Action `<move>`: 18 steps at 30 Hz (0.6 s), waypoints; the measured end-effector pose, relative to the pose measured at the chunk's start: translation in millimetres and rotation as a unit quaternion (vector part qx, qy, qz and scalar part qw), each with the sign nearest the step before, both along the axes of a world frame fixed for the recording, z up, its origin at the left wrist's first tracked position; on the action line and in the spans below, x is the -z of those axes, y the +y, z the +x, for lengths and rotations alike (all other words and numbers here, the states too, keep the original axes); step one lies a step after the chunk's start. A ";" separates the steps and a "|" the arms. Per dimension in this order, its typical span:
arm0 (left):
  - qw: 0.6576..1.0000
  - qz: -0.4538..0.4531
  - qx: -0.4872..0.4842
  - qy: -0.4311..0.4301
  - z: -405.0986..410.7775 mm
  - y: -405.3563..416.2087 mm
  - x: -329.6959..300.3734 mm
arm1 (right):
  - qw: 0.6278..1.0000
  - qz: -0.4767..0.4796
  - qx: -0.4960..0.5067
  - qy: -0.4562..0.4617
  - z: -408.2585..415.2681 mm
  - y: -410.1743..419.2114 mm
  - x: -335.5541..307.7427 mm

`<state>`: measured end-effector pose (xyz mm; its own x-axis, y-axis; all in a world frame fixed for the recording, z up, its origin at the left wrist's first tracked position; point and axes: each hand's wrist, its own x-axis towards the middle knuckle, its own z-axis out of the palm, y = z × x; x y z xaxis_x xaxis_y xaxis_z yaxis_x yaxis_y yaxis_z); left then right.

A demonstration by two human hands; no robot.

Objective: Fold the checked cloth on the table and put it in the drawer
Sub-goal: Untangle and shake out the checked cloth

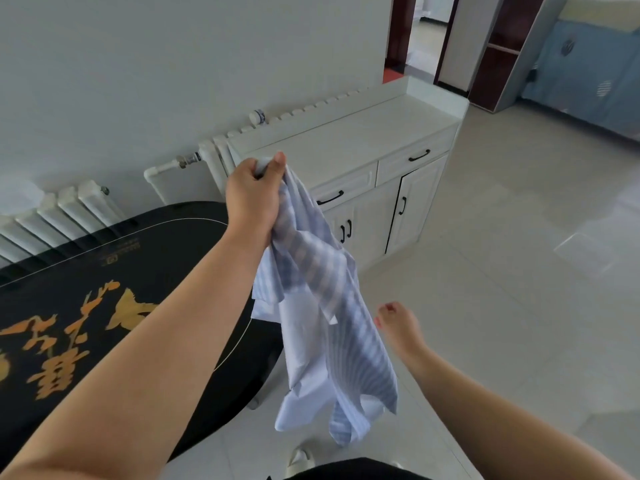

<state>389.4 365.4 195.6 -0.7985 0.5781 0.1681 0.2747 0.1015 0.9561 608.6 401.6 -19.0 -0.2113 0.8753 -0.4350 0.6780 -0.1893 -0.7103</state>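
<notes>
Left hand (251, 195): it is up in the air, and its fingers (277, 161) pinch the top of the cloth.
Checked cloth (325, 327): blue and white, it hangs down bunched, off the table, beside its edge.
Right hand (398, 323): it is low, just beside the cloth, not touching. Its fingers are loose and hold nothing.
Table (104, 306): black with gold writing.
Drawers (346, 192): both are closed, in the white cabinet behind the cloth.

Open floor (502, 271) right of table (104, 306), clear up to cabinet (363, 188). Both drawers (346, 188) shut; cabinet top bare.
</notes>
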 end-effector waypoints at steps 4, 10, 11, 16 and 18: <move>1.000 0.016 0.013 -0.016 11.0 1.9 -7.6 | 0.989 -0.066 -0.121 0.047 -36.9 -46.7 -3.8; 0.996 0.054 0.029 -0.071 10.3 0.2 -25.1 | 0.984 -0.163 -0.067 0.016 -61.2 -67.3 23.4; 0.994 0.059 0.034 -0.087 10.4 0.1 -27.9 | 0.986 -0.161 -0.047 0.015 -63.5 -66.6 26.3; 0.991 0.054 0.030 -0.116 -0.8 -1.2 -36.7 | 0.995 -0.082 0.060 0.016 -56.8 -53.2 31.3; 0.995 0.028 0.021 -0.092 -16.8 -4.9 -34.3 | 0.992 -0.062 0.095 0.052 -43.5 -43.4 25.7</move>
